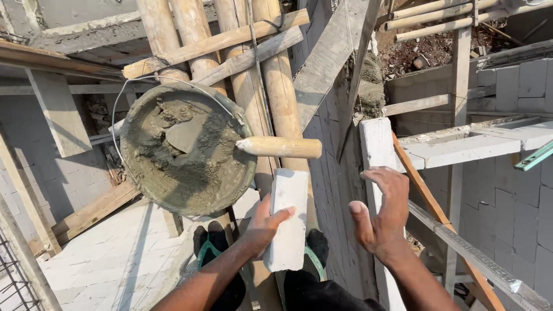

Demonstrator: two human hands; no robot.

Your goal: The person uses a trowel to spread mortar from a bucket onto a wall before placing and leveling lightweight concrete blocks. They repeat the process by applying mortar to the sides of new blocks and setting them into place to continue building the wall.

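The white block [288, 222] is sitting upright in the left hand [266, 226], fingers gripping its long edge; it looks rigid, chalky and probably light enough for 1 hand. The right hand [380, 213] is hovering just beside it, empty and spread. Above the left hand, a trowel [271, 147] is resting in the mortar bucket [184, 151].

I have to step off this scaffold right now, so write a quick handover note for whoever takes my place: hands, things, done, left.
Left hand: grips a white block upright, over the bamboo poles.
Right hand: open, empty, beside the top of the white wall.
Mortar bucket: sits on the poles, well filled; the trowel rests in it, wooden handle toward you.
Done: wall top shows a patch of mortar further along.
Left: the held block is not yet placed; no mortar visible on it.
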